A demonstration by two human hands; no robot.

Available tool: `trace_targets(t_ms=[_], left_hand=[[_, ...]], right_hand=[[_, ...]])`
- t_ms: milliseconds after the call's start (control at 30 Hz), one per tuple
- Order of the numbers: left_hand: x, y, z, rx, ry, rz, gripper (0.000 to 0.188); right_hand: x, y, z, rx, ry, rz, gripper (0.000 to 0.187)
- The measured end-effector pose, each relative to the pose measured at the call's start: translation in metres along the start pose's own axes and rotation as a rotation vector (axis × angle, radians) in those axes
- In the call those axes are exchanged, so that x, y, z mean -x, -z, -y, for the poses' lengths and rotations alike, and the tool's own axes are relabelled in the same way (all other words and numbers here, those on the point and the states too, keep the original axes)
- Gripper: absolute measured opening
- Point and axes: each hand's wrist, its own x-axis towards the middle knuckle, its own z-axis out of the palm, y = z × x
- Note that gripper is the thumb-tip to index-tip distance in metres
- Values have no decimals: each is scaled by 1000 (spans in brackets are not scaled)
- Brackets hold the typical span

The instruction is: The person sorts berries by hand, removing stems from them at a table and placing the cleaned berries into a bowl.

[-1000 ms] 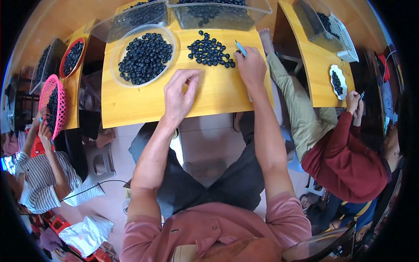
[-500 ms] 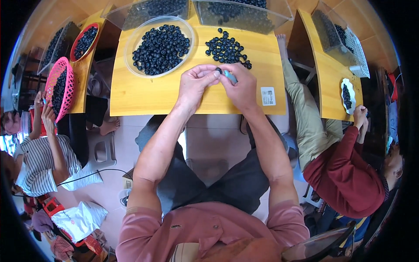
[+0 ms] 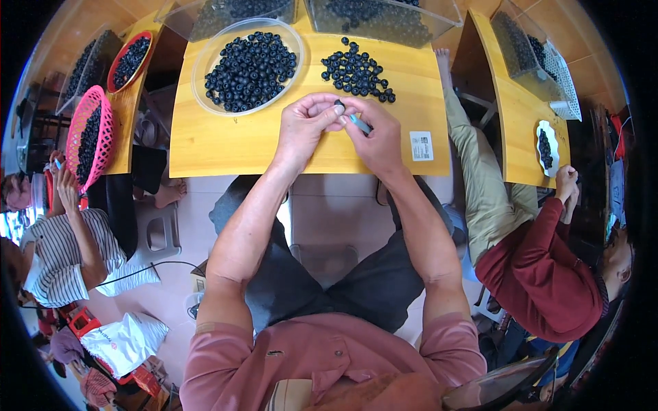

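Observation:
My left hand [image 3: 306, 130] pinches a small dark bead [image 3: 338, 103] between thumb and fingers, above the yellow table [image 3: 236, 151]. My right hand [image 3: 375, 133] meets it at the fingertips and is closed on a small tool with a light-blue handle [image 3: 360, 124]; its working end is hidden by my fingers. Beyond my hands, slightly right, a loose cluster of dark round beads [image 3: 354, 70] lies on the wood. To the left of the cluster stands a round clear plastic bowl [image 3: 299, 51] heaped with similar beads.
Two clear bins [image 3: 384, 26] of dark beads stand along the table's far edge. A white label [image 3: 421, 146] is stuck near the right edge. Co-workers sit at side tables, with a pink basket [image 3: 108, 130] and red bowl [image 3: 149, 51] left, a white dish [image 3: 541, 168] right.
My hands stay together at nearly the same place, with the fingers shifted slightly around the bead and the tool handle tilted a little differently. The whole view has shifted slightly.

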Motion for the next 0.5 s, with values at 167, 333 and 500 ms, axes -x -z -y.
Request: trace_targets(t_ms=[167,333,500], left_hand=[[-1,0,1,-65,-67,-24,22],[-1,-1,2,-133,-64,-21,23],[5,-4,3,-403,-187,-50,22]], right_hand=[[2,3,-1,49,-25,-29,21],[2,4,-4,6,-1,-53,18],[1,3,-1,-97,-325,29,22]])
